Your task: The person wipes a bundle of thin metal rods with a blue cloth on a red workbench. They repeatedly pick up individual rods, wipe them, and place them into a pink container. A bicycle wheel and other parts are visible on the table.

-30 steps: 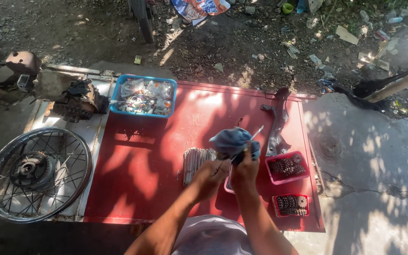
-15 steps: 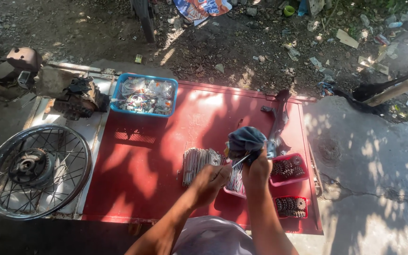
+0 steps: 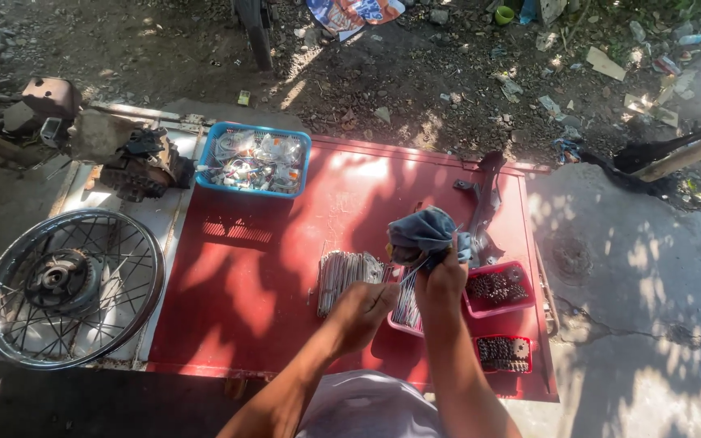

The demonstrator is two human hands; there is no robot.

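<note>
At centre frame I grip a thin spoke (image 3: 412,272) in my left hand (image 3: 364,308), my right hand (image 3: 441,280) clenching the blue rag (image 3: 425,229) around it, mid-wipe.

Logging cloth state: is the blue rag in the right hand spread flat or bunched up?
Bunched up. The blue rag sits crumpled in a wad atop the right hand, wrapped around a thin metal spoke.

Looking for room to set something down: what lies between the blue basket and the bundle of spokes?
Only bare red panel with slotted vents, head view.
</note>
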